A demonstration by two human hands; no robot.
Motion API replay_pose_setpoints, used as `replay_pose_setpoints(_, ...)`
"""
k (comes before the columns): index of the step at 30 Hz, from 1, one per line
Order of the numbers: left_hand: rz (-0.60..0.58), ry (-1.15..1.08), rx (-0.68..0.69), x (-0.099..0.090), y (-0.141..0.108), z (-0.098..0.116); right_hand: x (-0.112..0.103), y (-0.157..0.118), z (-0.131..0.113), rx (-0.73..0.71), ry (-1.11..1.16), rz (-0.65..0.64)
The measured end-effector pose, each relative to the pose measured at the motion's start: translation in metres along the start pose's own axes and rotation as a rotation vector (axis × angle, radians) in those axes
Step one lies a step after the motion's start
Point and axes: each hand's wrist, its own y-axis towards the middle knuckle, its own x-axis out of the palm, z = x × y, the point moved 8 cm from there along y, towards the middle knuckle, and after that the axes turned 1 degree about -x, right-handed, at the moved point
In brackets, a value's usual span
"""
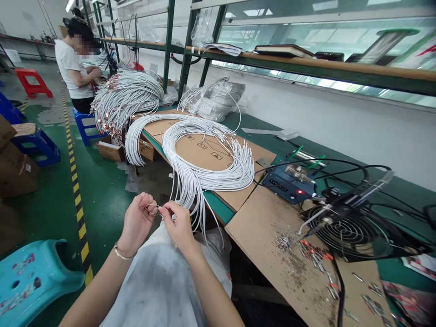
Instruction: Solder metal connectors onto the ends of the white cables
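Above my lap, my left hand (pixel 140 220) and my right hand (pixel 179 225) meet with fingertips pinched close together. A thin wire end runs between the two pinches; its tip is too small to make out. Right behind my right hand, the loose ends of a big coil of white cables (pixel 185 168) hang over the table's edge. The coil lies on flat cardboard (pixel 200 152). My forearms rest near a greyish apron or cloth (pixel 160 286) over my lap.
To the right stand a blue soldering station (pixel 289 184) with a red light, a round fan guard (pixel 344 231) and small metal parts (pixel 316 259) on cardboard. A cable heap (pixel 126 95) lies farther back, near a seated person (pixel 76 68). A turquoise stool (pixel 37 277) is at left.
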Motion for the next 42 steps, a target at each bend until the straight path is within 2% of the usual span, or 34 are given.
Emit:
replay_pose_setpoints(2, 0.045, 0.068, 0.105, 0.001, 0.000, -0.005, 0.002, -0.001, 0.001, 0.034, 0.099, 0.129)
replay_pose_setpoints(5, 0.063, 0.254, 0.149, 0.004, -0.002, -0.025, 0.003, -0.004, 0.003, 0.096, 0.271, 0.296)
replay_pose_setpoints(8, 0.080, 0.462, 0.197, 0.004, -0.003, -0.039, 0.008, -0.005, 0.011, 0.198, 0.493, 0.351)
replay_pose_setpoints(12, 0.082, 0.665, 0.309, 0.003, -0.003, -0.040, 0.011, -0.005, 0.025, 0.322, 0.763, 0.388)
replay_pose_setpoints(18, -0.021, 0.798, 0.390, 0.009, -0.010, -0.040, 0.004, -0.001, 0.033, 0.376, 1.005, 0.450)
replay_pose_setpoints(23, -0.198, 0.880, 0.408, 0.020, -0.027, -0.042, -0.010, 0.001, 0.041, 0.389, 1.120, 0.549)
replay_pose_setpoints(28, -0.266, 1.110, 0.569, 0.031, -0.041, -0.033, -0.019, 0.001, 0.048, 0.389, 1.155, 0.622)
replay_pose_setpoints(31, -0.253, 1.183, 0.638, 0.033, -0.041, -0.025, -0.017, 0.000, 0.049, 0.395, 1.132, 0.607)
replay_pose_setpoints(35, -0.263, 1.252, 0.647, 0.032, -0.036, -0.012, -0.005, -0.003, 0.041, 0.406, 1.054, 0.519)
replay_pose_setpoints(38, -0.320, 1.339, 0.650, 0.034, -0.035, -0.005, 0.010, -0.004, 0.033, 0.457, 1.038, 0.361)
replay_pose_setpoints(42, -0.357, 1.410, 0.714, 0.040, -0.038, 0.003, 0.030, -0.008, 0.030, 0.600, 1.144, 0.154)
